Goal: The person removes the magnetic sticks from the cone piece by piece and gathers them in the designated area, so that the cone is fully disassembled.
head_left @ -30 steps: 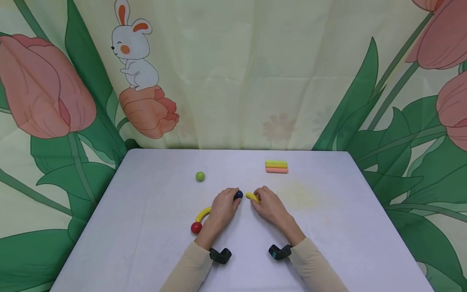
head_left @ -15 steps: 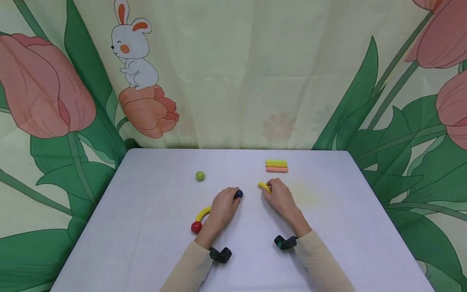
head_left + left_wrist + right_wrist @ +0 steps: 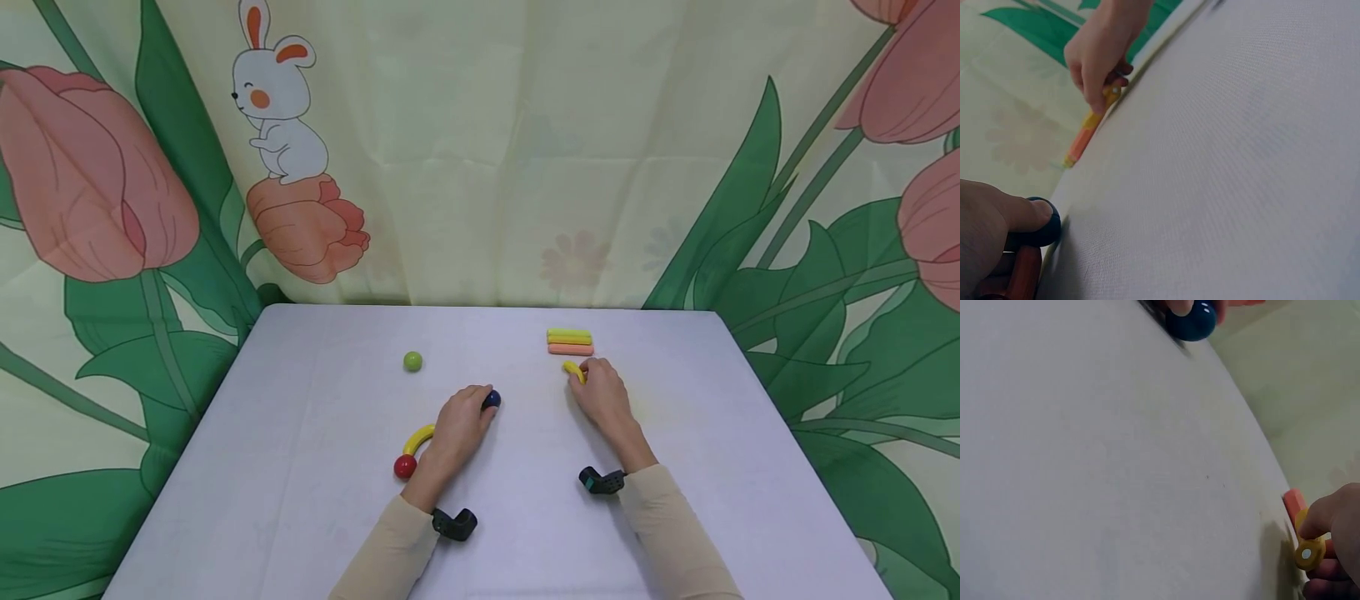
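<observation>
So the nearest trouble spot was the red ball (image 3: 405,467), touching one end of the yellow arc (image 3: 417,437) just beside the left wrist (image 3: 423,487). One sloppy drag of that arm could've shoved both. Next, the left hand (image 3: 459,421) had thumb and fingers gripping the blue ball (image 3: 492,399) around mid-table; it looked slick, so a lazy thumb might've let it roll off. An orange-red piece (image 3: 1025,272) sat right against it, though I couldn't tell if they were joined. Farther out, the right hand (image 3: 603,387) was pinching the small yellow curve (image 3: 572,369) just short of the sticks. Reaching too far would probably have bumped the pink stick (image 3: 571,350) and messed up the row.

Looks-wise: blue ball dark and glossy with little bright highlights, orange-red piece mostly hidden. The small yellow curve was bent like macaroni, with a whitish dot on its end, maybe a magnet. Past it, side by side, lay the pink stick, the yellow stick (image 3: 569,340) and the yellow-green stick (image 3: 569,332).
</observation>
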Tool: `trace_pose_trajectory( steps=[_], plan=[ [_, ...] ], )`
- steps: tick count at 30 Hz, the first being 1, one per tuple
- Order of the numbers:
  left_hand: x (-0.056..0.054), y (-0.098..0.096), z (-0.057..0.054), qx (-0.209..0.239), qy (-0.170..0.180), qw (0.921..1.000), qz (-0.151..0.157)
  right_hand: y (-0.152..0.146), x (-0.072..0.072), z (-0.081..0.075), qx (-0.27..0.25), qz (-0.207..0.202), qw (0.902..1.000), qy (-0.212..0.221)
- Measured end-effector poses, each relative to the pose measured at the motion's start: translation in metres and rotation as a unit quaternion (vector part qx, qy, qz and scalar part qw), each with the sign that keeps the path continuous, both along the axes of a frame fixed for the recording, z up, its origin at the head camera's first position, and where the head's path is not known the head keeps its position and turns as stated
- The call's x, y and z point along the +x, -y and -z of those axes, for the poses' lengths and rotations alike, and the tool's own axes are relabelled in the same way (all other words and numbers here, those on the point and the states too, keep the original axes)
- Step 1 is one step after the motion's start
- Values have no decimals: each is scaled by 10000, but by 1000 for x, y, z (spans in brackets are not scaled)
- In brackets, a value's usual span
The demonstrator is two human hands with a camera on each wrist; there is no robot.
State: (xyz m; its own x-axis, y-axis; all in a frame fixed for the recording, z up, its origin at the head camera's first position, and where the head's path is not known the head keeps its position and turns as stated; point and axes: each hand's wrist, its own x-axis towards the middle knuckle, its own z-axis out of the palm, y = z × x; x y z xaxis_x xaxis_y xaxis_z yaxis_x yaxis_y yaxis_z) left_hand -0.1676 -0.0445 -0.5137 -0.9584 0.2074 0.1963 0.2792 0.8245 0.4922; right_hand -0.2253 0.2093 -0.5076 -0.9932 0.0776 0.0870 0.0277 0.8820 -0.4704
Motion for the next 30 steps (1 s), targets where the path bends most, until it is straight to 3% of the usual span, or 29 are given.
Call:
trace_pose_trajectory(
  steps=[12, 23, 30],
  plan=[
    [0, 0, 1, -47, -74, 10000, -18, -25, -6, 1, -24, 531, 9985, 148],
    [1, 0, 0, -40, -121, 9999, 3, -29, -10, 4, 10, 591, 9982, -88],
    [1, 1, 0, -43, -131, 9999, 21, -27, -8, 2, -35, 607, 9981, 118]
  ],
)
